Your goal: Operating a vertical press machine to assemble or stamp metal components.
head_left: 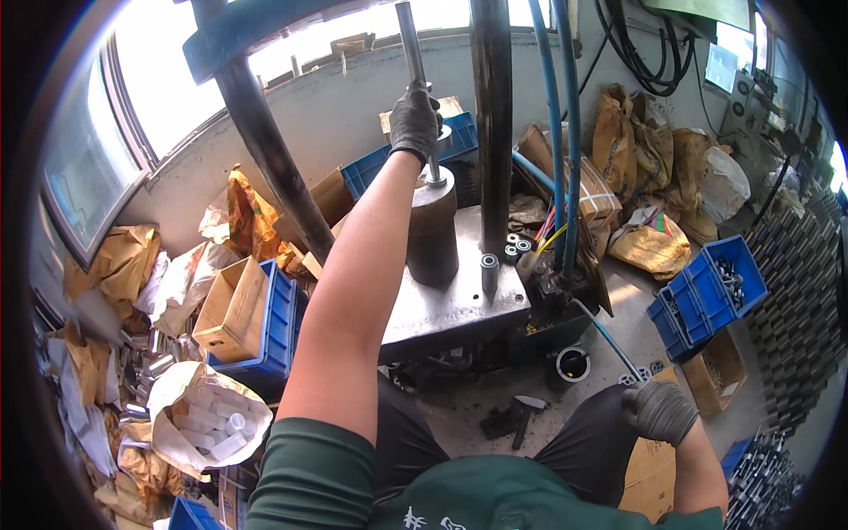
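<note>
My left hand (415, 121), in a dark grey work glove, reaches far forward with its fingers wrapped around an upright metal rod (409, 42). The rod's upper part shows above the fist. Under the fist, a slim metal shaft with a round collar (444, 138) stands over a thick dark steel cylinder (433, 231) on the press's metal table (406, 309). At the lower right my right hand (658, 411), also gloved, is closed on the end of a slanting lever (608, 337). A short steel sleeve (489, 276) stands near the table's right corner.
Thick press columns (491, 124) and blue hoses (570, 132) rise around the table. A hammer (527, 420) lies on the floor between my legs. Blue bins (711, 291) are at right, beside stacked metal parts (804, 309). A sack of clear plastic tubes (208, 420) stands at left.
</note>
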Demonstrator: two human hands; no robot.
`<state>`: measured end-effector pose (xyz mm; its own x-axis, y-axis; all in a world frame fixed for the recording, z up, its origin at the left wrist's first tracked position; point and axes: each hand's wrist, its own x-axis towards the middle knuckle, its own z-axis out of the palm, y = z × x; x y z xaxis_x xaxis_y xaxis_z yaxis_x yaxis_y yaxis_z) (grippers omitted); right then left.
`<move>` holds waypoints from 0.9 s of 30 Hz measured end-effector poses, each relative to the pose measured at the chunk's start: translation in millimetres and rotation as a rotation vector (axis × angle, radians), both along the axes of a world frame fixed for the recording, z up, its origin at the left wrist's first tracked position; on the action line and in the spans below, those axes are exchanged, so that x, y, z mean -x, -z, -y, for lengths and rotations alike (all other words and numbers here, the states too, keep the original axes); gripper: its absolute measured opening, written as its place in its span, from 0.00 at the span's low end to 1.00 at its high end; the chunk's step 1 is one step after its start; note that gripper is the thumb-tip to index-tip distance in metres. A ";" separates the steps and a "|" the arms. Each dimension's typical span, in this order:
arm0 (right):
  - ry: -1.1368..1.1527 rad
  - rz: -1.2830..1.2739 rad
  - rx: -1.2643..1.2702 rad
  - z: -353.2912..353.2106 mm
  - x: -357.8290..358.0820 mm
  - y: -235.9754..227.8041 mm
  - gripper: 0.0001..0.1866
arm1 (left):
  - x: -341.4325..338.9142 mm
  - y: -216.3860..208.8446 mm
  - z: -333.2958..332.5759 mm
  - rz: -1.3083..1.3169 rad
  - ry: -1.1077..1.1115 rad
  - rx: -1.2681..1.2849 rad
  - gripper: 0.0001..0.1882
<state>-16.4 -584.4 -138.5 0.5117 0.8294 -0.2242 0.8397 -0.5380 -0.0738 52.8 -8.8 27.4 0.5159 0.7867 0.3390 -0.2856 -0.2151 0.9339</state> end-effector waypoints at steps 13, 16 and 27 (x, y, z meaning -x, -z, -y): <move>-0.019 -0.028 -0.227 -11.3 -15.1 -31.0 0.15 | 1.5 3.0 1.0 0.055 0.046 -0.017 0.35; -0.006 -0.024 -0.244 -10.0 -16.1 -28.6 0.15 | 0.4 3.0 1.8 0.097 0.048 0.014 0.35; 0.015 0.050 -0.359 -21.4 -17.6 -37.3 0.13 | 2.3 6.2 -1.8 0.030 0.041 -0.014 0.35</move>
